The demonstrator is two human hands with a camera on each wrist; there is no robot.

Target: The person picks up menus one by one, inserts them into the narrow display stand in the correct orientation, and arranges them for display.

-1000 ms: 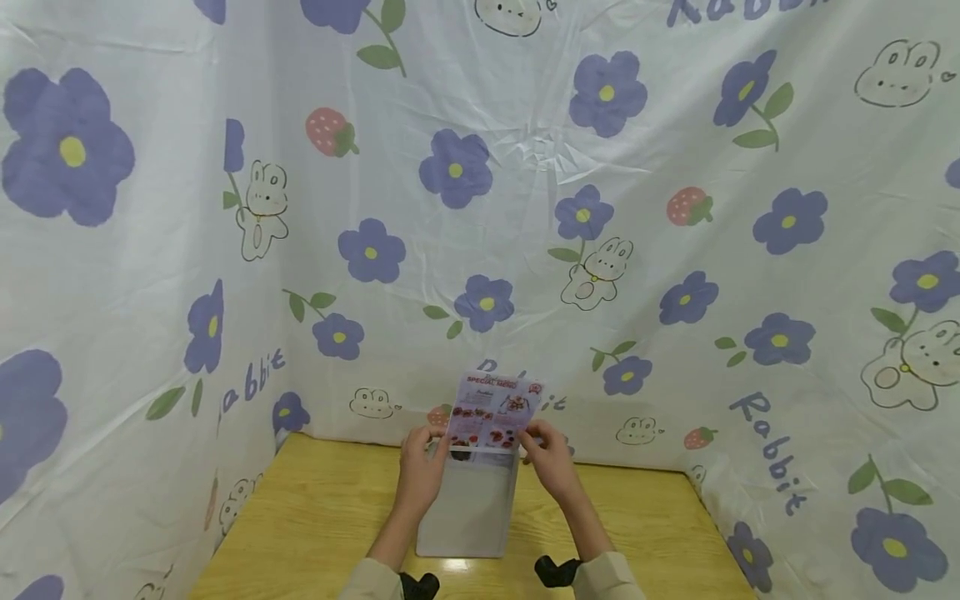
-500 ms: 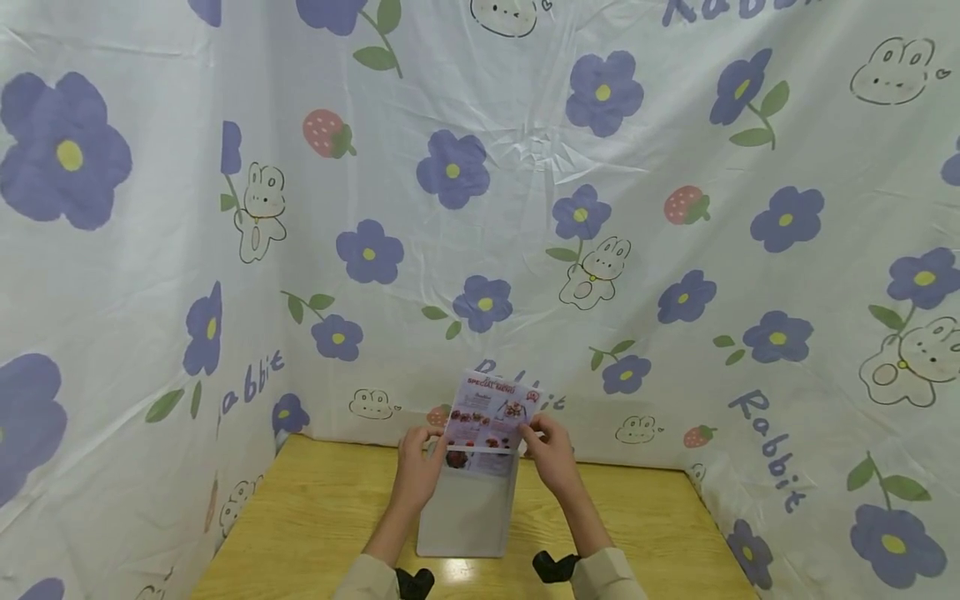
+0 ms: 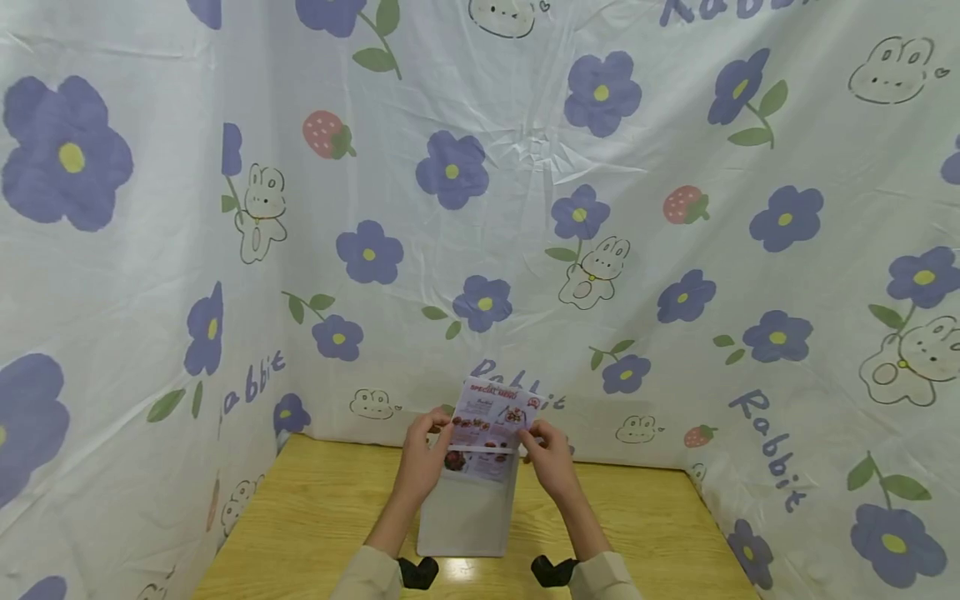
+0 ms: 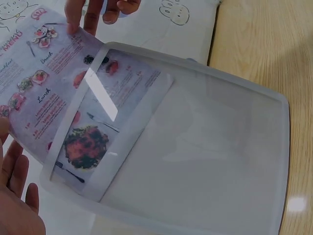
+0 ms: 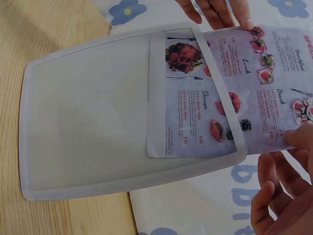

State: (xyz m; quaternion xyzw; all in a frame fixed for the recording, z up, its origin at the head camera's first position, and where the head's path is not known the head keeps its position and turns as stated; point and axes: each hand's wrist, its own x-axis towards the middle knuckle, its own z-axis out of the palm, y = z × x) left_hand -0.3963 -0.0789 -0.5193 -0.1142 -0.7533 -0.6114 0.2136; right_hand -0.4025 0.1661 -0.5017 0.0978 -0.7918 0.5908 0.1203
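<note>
A printed menu sheet [image 3: 495, 408] sits with its lower part inside a pale-framed sign holder [image 3: 467, 521]. Its upper part sticks out past the holder's far end. Through the clear front, the dinner section and a food picture [image 4: 87, 147] show, while most of the holder's window [image 5: 93, 112] is blank. My left hand [image 3: 422, 458] pinches the menu's left edge just beyond the frame. On the opposite edge, my right hand [image 3: 551, 460] pinches the sheet between thumb and fingers. The right wrist view shows the right thumb [image 5: 299, 137] on the printed side.
The holder lies over a wooden table [image 3: 322, 500], its far end near the back edge. A white cloth [image 3: 517, 225] with flowers and rabbits hangs behind and on both sides. Black straps [image 3: 553, 572] are on the wrists.
The menu sheet has slid further into the holder, toward me, so more of its lower print shows through the window. My left hand's fingers have shifted slightly up the edge.
</note>
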